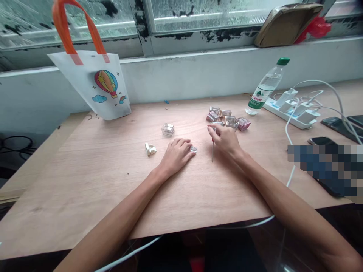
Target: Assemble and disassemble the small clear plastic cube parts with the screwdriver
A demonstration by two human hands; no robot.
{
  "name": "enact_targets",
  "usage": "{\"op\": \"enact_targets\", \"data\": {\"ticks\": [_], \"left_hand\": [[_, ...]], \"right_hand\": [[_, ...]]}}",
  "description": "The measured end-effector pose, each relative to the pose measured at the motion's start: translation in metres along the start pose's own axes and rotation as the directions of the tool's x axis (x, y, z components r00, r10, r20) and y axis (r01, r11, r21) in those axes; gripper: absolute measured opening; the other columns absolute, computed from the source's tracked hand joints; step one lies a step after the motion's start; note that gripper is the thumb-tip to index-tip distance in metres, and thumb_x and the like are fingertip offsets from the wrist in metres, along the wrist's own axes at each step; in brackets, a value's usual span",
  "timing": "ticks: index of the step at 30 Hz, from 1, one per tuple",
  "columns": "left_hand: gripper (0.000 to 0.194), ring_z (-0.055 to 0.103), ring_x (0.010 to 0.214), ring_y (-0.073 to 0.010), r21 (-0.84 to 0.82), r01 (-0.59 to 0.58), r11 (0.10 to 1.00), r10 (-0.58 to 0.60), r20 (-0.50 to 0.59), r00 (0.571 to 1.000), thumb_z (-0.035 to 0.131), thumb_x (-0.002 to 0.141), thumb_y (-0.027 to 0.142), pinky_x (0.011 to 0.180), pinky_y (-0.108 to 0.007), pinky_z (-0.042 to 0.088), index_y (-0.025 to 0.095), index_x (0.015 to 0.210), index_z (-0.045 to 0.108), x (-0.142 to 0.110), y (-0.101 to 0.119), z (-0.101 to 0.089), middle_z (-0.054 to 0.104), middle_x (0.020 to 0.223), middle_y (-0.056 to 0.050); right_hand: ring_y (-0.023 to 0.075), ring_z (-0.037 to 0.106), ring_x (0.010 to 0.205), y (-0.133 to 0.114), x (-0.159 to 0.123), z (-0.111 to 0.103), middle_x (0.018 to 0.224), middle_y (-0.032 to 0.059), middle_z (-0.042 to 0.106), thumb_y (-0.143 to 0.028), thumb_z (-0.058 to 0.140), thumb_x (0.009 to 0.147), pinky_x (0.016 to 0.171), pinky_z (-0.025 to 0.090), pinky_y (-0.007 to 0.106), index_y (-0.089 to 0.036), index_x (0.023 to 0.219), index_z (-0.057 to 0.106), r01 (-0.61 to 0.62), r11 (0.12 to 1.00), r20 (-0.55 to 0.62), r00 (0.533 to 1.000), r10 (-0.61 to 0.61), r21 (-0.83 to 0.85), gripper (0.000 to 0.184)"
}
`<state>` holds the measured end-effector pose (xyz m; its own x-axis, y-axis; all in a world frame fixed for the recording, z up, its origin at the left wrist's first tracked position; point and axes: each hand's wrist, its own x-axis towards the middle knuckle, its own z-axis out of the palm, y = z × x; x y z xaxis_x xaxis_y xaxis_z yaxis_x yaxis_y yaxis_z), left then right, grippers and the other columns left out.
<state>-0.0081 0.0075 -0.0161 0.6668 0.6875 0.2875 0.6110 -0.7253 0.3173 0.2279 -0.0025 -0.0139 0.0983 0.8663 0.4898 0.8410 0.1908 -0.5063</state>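
Note:
My left hand rests on the table, its fingers closed around a small silvery piece that shows at the thumb side. In my right hand is a screwdriver, its thin shaft pointing down toward the tabletop and a bit of red showing at the fingers. Left of my left hand lies a cream plastic part. Just behind that hand is a clear plastic case. Several see-through pencil sharpeners, some pinkish and some brownish, lie heaped behind my right hand.
A white bag with orange handles stands back left. At the right are a water bottle, a power strip with chargers, cables, and phones. One white cable crosses the table's front right edge. A cardboard piece leans on the sill.

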Motion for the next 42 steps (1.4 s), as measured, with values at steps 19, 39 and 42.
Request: {"op": "enact_targets", "data": {"ticks": [19,39,42], "left_hand": [[0.056,0.064,0.086,-0.0226,-0.021,0.456,0.89,-0.453,0.078,0.888,0.066,0.083,0.064,0.076,-0.033,0.049,0.022,0.12,0.069,-0.056,-0.081,-0.118,0.07,0.104,-0.006],[0.045,0.05,0.057,-0.0104,-0.391,0.187,0.901,-0.193,0.024,0.981,0.072,0.082,0.056,0.053,-0.022,0.037,0.019,0.108,0.067,-0.025,-0.015,-0.025,0.056,0.065,0.005],[0.045,0.049,0.057,-0.0097,-0.388,0.154,0.909,-0.17,-0.007,0.985,0.073,0.082,0.055,0.054,-0.022,0.038,0.019,0.108,0.069,-0.026,-0.013,-0.026,0.057,0.066,0.004]], "right_hand": [[0.0295,0.06,0.109,-0.02,-0.018,0.018,0.112,0.013,0.07,-0.043,0.061,0.097,0.095,0.046,0.046,-0.016,0.116,0.067,0.387,0.91,0.36,0.836,-0.415,0.15,0.033],[0.0251,0.065,0.101,-0.039,-0.024,0.017,0.108,0.0107,0.068,-0.026,0.064,0.095,0.087,0.056,0.043,-0.021,0.118,0.068,0.48,0.762,0.069,0.826,-0.56,0.435,0.024],[0.0248,0.065,0.101,-0.038,-0.026,0.019,0.108,0.0098,0.068,-0.027,0.063,0.096,0.085,0.057,0.043,-0.024,0.12,0.069,0.5,0.743,0.082,0.803,-0.59,0.446,0.025]]}}
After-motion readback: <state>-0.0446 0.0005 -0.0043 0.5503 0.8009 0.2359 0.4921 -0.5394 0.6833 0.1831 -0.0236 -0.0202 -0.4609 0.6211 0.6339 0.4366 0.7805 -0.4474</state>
